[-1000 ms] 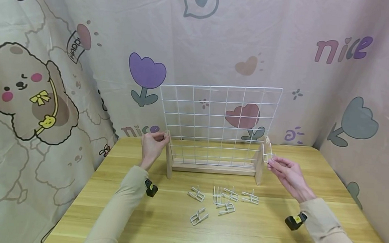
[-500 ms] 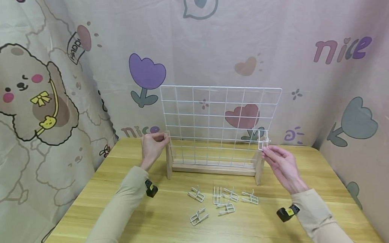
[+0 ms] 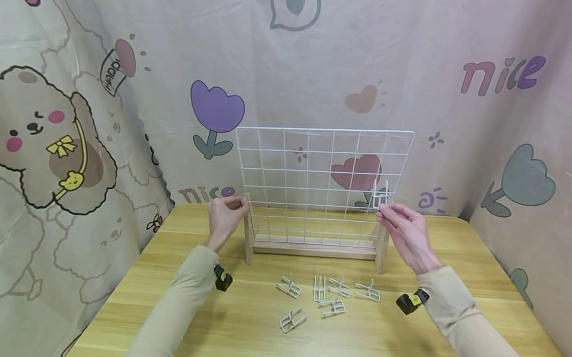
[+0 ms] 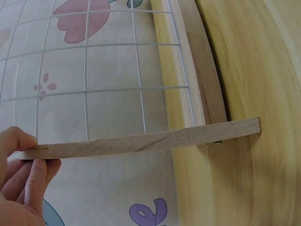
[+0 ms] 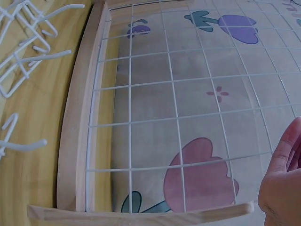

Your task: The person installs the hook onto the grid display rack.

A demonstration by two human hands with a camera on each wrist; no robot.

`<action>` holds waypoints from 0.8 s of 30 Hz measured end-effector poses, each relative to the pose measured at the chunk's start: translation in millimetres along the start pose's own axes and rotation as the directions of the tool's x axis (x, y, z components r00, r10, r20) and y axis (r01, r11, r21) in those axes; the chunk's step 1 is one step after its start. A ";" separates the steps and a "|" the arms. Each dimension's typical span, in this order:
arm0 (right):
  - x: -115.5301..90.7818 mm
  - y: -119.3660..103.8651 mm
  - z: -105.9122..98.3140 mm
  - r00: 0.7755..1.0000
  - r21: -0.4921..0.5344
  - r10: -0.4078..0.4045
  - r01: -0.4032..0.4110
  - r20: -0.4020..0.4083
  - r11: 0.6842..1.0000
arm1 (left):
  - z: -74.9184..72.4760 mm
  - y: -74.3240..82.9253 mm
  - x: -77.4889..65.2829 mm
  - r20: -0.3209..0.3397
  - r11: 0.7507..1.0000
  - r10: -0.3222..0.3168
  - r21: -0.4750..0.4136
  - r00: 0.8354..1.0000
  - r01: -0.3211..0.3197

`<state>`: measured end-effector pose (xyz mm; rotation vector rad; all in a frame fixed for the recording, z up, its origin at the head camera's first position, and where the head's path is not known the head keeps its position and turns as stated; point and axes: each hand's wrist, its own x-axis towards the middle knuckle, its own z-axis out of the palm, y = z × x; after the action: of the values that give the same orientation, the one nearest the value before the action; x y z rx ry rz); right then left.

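A white wire grid panel (image 3: 308,170) stands upright in a pale wooden stand (image 3: 314,251). At its left side, my left hand (image 3: 223,217) pinches the top of the wooden side post (image 4: 141,141), thumb on one face and fingers on the other. My right hand (image 3: 408,234) holds a white wire hook (image 3: 380,195) by its lower end between thumb and fingertips. The hook's prongs point up, and it overlaps the right part of the grid in the head view. In the right wrist view, only part of the right hand (image 5: 284,181) shows; the held hook is out of sight.
Several white wire hooks lie on the wooden table (image 3: 235,335) in front of the stand, among them one at the front (image 3: 292,320) and one at the right (image 3: 369,291). A printed curtain (image 3: 293,68) hangs behind and at both sides.
My right hand has moved left and up with the hook, from beside the right post to over the grid's right part. The left hand stays on its post.
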<state>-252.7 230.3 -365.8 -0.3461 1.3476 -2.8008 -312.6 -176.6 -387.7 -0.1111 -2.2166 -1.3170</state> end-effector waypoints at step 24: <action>25.1 0.7 21.8 0.998 0.048 -0.038 0.041 -0.052 0.998 | -0.2 1.7 -1.4 -0.018 0.999 0.019 0.037 1.000 -0.018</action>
<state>-272.8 210.4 -348.4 -0.3055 1.2931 -2.8885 -310.8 -175.6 -387.0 -0.1050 -2.2181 -1.2615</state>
